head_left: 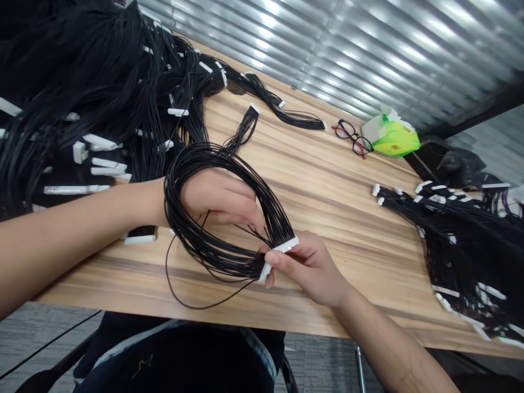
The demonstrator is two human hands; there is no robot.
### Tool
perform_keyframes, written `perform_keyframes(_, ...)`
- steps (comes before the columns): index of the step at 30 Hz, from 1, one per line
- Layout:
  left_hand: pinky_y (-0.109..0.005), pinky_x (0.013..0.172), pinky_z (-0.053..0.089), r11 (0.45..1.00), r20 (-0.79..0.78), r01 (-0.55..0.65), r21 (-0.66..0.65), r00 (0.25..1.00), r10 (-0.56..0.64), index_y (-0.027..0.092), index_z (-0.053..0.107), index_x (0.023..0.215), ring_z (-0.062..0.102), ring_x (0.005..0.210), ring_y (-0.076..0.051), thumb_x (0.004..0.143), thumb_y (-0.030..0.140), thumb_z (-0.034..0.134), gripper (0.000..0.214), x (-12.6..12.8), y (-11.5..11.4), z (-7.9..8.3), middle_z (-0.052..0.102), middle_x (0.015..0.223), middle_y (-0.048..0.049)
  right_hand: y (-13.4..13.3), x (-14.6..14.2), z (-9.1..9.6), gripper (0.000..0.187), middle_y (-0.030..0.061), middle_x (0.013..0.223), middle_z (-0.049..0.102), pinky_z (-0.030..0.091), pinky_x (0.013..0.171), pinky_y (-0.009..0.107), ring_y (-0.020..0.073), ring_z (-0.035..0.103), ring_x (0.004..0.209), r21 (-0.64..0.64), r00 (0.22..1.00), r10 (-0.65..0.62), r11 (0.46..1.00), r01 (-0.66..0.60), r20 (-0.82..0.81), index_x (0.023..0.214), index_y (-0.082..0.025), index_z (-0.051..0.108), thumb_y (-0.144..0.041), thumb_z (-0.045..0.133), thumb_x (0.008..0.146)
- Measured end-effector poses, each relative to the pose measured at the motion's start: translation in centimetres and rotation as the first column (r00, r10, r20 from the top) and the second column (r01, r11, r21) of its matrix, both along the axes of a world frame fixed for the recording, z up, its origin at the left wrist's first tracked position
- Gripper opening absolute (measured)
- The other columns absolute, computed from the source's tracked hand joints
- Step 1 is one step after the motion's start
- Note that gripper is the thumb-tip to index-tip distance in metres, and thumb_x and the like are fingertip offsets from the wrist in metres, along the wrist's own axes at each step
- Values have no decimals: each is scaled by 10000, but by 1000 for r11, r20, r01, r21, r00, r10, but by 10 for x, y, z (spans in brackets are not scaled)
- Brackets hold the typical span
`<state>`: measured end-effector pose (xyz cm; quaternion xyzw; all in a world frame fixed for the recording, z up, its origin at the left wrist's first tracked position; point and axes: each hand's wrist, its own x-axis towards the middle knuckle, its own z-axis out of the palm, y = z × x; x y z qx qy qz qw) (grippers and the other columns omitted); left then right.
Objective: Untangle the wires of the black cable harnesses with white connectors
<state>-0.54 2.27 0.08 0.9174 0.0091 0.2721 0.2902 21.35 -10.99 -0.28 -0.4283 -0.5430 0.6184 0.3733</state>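
A wire harness (229, 261) of many thin black wires is bent into a loop above the table's front part, its two white connectors brought close together at the right. My right hand (313, 270) pinches the white connectors (285, 245) between thumb and fingers. Through the loop reaches my left hand (223, 196), its fingers curled together, with the tips at a few loose wires beside the connectors; its thumb is hidden. One stray wire (196, 308) hangs out below the loop.
A large heap of black harnesses (102, 71) with white connectors covers the left of the wooden table (327, 191). Another pile (470, 245) lies at the right. Eyeglasses (352, 139) and a green-white plastic packet (391, 134) sit at the back, before a corrugated metal wall (347, 49).
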Motion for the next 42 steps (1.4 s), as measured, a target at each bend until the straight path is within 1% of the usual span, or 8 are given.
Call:
perform_keyframes(5, -118, 753, 585, 951, -39, 52, -304, 997, -67, 292, 817, 1053, 799, 801, -89, 1027, 83, 587, 311, 0, -8, 0, 843, 912, 1, 1, 0, 2, 409, 18, 588, 774, 601, 569, 260, 149, 710, 543, 21, 1000, 1, 1000, -2, 18, 674, -229, 800, -512, 736, 963)
perform_keyframes(10, -105, 735, 586, 944, -19, 47, -327, 998, -57, 279, 837, 1056, 798, 777, -81, 996, 107, 665, 250, 6, -5, -3, 853, 921, 4, 0, 0, 2, 424, 23, 587, 773, 596, 564, 262, 148, 701, 538, -22, 999, -34, 999, 34, 3, 676, -219, 805, -555, 767, 931)
perform_keyframes(16, -208, 1063, 594, 982, 105, -168, -91, 979, 177, 252, 766, 1264, 784, 1164, -141, 1081, 206, 548, 288, 9, 4, -21, 815, 1261, -45, 6, 10, -5, 365, 28, 638, 795, 612, 541, 288, 157, 696, 515, 24, 958, -284, 958, 285, -39, 704, -219, 812, -536, 831, 883)
perform_keyframes(19, -304, 1095, 589, 907, 109, -396, 143, 917, 384, 248, 674, 1410, 729, 1299, -194, 1104, 253, 480, 362, 2, 6, -23, 744, 1412, -84, 11, 16, -8, 404, 23, 637, 778, 623, 520, 310, 164, 688, 491, 42, 884, -462, 884, 466, -73, 695, -218, 786, -595, 867, 818)
perform_keyframes(22, -325, 858, 579, 788, 284, -508, 349, 858, 428, 244, 743, 1113, 792, 1021, -193, 1017, 203, 615, 165, -3, 6, -15, 833, 1097, -51, 13, 18, -8, 401, 12, 630, 759, 651, 562, 326, 174, 713, 524, 65, 826, -558, 824, 563, -75, 708, -227, 763, -598, 848, 833)
perform_keyframes(27, -351, 803, 534, 770, 369, -362, 525, 912, 177, 258, 695, 896, 750, 740, -135, 1019, 340, 603, 174, -5, 1, -2, 791, 755, 65, 11, 14, -7, 376, -8, 600, 735, 659, 592, 321, 169, 720, 537, 107, 764, -630, 757, 644, -140, 677, -246, 729, -558, 842, 853)
perform_keyframes(31, -211, 647, 546, 664, 344, -480, 573, 877, 337, 298, 735, 1074, 624, 495, -60, 1067, 275, 596, 141, -1, -11, -5, 735, 629, 144, 10, 8, -11, 374, 0, 626, 755, 644, 568, 327, 174, 716, 533, 96, 759, -639, 754, 650, -125, 687, -244, 731, -564, 843, 844)
perform_keyframes(42, -257, 722, 544, 603, 293, -444, 663, 895, 336, 362, 775, 1121, 739, 716, -93, 1061, 209, 571, 261, 2, -20, -10, 834, 892, 91, 9, -2, -21, 368, 23, 688, 795, 658, 596, 319, 164, 725, 538, 63, 800, -594, 798, 599, -88, 729, -224, 776, -566, 837, 851)
